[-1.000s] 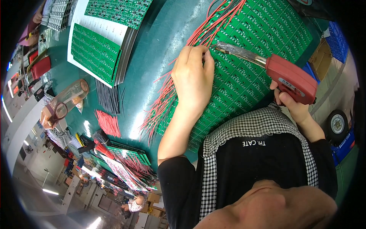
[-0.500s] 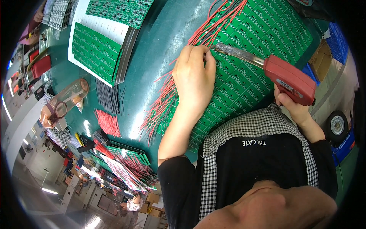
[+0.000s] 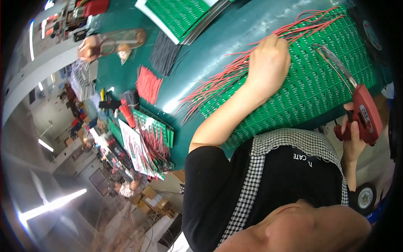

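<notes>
My right hand (image 3: 354, 136) grips the handle of a red soldering gun (image 3: 368, 113). The gun's long, wrapped barrel points up and left over a wide sheet of green circuit boards (image 3: 289, 96); its tip stands apart from my left hand. Fingers curled down, my left hand (image 3: 269, 63) rests at the far edge of the sheet among red and black wires (image 3: 226, 75). Those fingertips are hidden behind the hand, so whatever they pinch does not show. The wires run in a row along that edge, their loose ends trailing to the left.
On the green table (image 3: 121, 84) lie a bundle of black wires (image 3: 166, 54) and a bundle of red wires (image 3: 148, 85). More circuit boards (image 3: 180, 17) are stacked at the back. Boards with wires attached (image 3: 153, 134) and a clear bottle (image 3: 126, 40) are at the left.
The view has shifted, so the table appears turned. The soldering gun's tip has drawn away from my left hand to the right. My left hand stays at the wires.
</notes>
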{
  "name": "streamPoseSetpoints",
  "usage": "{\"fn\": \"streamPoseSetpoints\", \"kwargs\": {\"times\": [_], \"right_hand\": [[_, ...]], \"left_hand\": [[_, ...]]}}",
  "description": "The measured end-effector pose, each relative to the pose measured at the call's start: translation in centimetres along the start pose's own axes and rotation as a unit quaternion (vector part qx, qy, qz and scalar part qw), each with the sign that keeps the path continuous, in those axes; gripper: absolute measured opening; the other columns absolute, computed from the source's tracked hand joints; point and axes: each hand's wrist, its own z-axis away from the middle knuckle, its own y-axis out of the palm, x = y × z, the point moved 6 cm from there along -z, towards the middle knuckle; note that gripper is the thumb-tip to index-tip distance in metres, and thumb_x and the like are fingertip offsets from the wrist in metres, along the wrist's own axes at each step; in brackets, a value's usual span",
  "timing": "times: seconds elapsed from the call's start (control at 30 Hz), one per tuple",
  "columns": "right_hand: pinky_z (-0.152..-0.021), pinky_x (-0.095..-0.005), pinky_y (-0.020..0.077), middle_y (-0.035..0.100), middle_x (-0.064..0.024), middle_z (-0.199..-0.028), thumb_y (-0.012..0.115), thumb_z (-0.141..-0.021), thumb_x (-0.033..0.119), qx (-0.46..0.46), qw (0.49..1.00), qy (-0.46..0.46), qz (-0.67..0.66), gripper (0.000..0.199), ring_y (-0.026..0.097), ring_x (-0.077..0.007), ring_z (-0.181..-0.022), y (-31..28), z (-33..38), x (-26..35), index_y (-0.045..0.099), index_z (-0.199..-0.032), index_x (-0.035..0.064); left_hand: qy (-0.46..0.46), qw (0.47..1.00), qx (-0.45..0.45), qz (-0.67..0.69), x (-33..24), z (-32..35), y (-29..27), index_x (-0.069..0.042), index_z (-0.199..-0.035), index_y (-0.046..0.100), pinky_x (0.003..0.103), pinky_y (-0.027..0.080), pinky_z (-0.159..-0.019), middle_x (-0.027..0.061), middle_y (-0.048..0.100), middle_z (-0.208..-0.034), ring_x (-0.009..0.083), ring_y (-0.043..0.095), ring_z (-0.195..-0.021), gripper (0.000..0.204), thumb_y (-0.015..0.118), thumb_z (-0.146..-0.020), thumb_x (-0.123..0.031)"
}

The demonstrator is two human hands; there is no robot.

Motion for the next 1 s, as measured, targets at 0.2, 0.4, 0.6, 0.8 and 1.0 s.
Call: {"fn": "streamPoseSetpoints", "kwargs": {"times": [0.2,0.4,0.6,0.8,1.0], "right_hand": [[-0.047,-0.0177,0.0369,0.06,-0.0049,-0.086,0.057,-0.08,0.008,0.02,0.998,0.06,-0.019,0.029,0.045,-0.0044,-0.053,2.5,-0.7,-1.9,0.052,-0.107,0.0],[-0.047,-0.0176,0.0384,0.06,-0.0031,-0.084,0.062,-0.077,0.006,0.035,0.995,0.09,-0.027,0.026,0.048,-0.0043,-0.055,3.5,-1.8,-1.2,0.056,-0.102,0.0028],[-0.047,-0.0177,0.0382,0.057,-0.0013,-0.077,0.064,-0.075,0.007,0.049,0.992,0.111,-0.025,0.026,0.049,-0.0047,-0.056,4.6,-1.9,-1.6,0.055,-0.099,0.0022],[-0.048,-0.018,0.0381,0.058,-0.0031,-0.08,0.063,-0.076,0.006,0.065,0.992,0.107,-0.005,0.029,0.048,-0.0048,-0.056,4.2,-1.8,-1.9,0.054,-0.102,0.0014],[-0.047,-0.0184,0.0377,0.06,-0.0112,-0.098,0.057,-0.079,0.004,0.053,0.995,0.065,-0.045,0.036,0.047,-0.0054,-0.054,3.8,-1.7,-1.0,0.048,-0.114,-0.0001]], "left_hand": [[-0.064,0.998,-0.006,-0.023,1.8,0.7,-1.6,0.0,-0.075,0.057,0.038,0.044,-0.061,0.0149,0.055,-0.072,0.0299,0.056,-0.067,0.007,0.058,-0.072,-0.007],[-0.127,0.991,0.016,0.033,1.7,0.0,-1.3,0.001,-0.074,0.057,0.034,0.045,-0.062,0.0144,0.056,-0.071,0.0257,0.056,-0.064,0.008,0.058,-0.07,-0.005],[-0.134,0.989,0.038,0.041,1.8,0.3,-1.1,0.0,-0.074,0.053,0.04,0.045,-0.061,0.0151,0.055,-0.075,0.0304,0.057,-0.068,0.007,0.057,-0.072,-0.006],[-0.137,0.989,0.045,0.046,1.9,0.2,-1.1,0.0,-0.074,0.053,0.04,0.045,-0.061,0.0144,0.056,-0.076,0.0298,0.057,-0.069,0.007,0.057,-0.072,-0.006],[-0.132,0.989,0.044,0.045,1.6,0.0,-1.1,-0.001,-0.075,0.054,0.04,0.046,-0.061,0.0144,0.056,-0.077,0.0299,0.058,-0.069,0.007,0.058,-0.072,-0.006]]}}
